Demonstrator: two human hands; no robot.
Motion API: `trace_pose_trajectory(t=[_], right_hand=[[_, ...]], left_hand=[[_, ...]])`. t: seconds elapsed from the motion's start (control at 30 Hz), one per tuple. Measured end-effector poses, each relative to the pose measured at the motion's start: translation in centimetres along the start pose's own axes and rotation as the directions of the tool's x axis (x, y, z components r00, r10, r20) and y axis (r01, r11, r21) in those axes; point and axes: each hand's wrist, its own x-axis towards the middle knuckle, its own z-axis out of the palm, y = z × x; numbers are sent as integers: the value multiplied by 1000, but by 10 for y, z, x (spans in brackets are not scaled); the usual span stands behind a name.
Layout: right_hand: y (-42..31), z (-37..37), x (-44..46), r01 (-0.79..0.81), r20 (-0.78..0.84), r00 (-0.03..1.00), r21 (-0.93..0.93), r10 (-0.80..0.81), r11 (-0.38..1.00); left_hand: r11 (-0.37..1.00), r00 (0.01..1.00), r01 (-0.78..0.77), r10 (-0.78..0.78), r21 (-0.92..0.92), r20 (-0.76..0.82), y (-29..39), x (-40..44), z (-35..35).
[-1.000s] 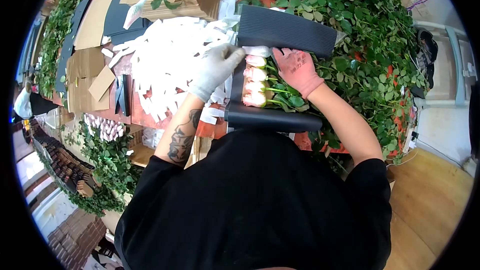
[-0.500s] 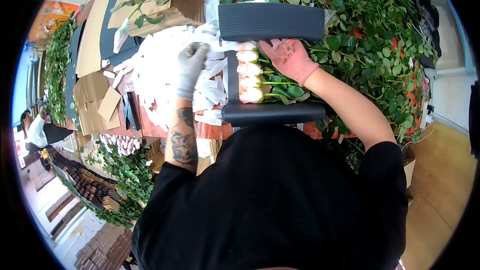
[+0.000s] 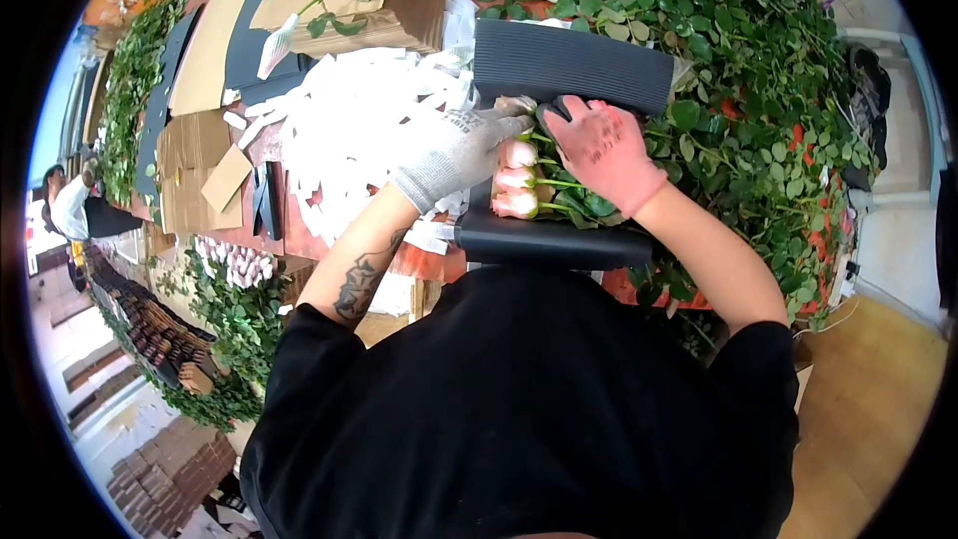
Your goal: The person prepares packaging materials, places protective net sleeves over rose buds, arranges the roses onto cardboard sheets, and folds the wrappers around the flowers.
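Observation:
My left hand (image 3: 452, 152), in a grey-white glove, reaches across to the top rose (image 3: 514, 104), with its fingertips closed at the flower head. My right hand (image 3: 604, 152), in a pink glove with dark fingertips, curls over the stems just right of the heads; its grip is partly hidden. Below, several pale pink roses (image 3: 516, 180) lie in a column, heads left and stems right. They rest between a ribbed black board (image 3: 574, 62) and a smooth black flap (image 3: 559, 243).
White mesh sleeves (image 3: 344, 120) are heaped left of the roses. Leafy stems (image 3: 738, 90) cover the table's right side. Cardboard sheets (image 3: 195, 175), a black tool (image 3: 265, 202) and a sleeved rose (image 3: 278, 45) lie left. Another person (image 3: 75, 205) is at far left.
My left hand has moved right from the white sleeves to the top rose. My right hand stays by the stems. The whole view has shifted slightly.

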Motion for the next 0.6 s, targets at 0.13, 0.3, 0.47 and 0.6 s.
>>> trace_pose_trajectory(t=[0.13,0.3,0.47,0.6], right_hand=[[-2,-19,11,-194,302,934,-20,191,981],[-9,0,25,-180,272,946,-17,178,984],[-6,11,26,-209,269,942,9,199,978],[-1,-18,18,-182,140,973,-4,181,983]], left_hand=[[999,999,-37,37,13,-5,15,-7,-10],[999,980,39,-39,2,195,41,-11,-12],[1000,987,17,-16,-9,159,29,-15,10],[999,996,-25,23,30,85,33,-22,8]])
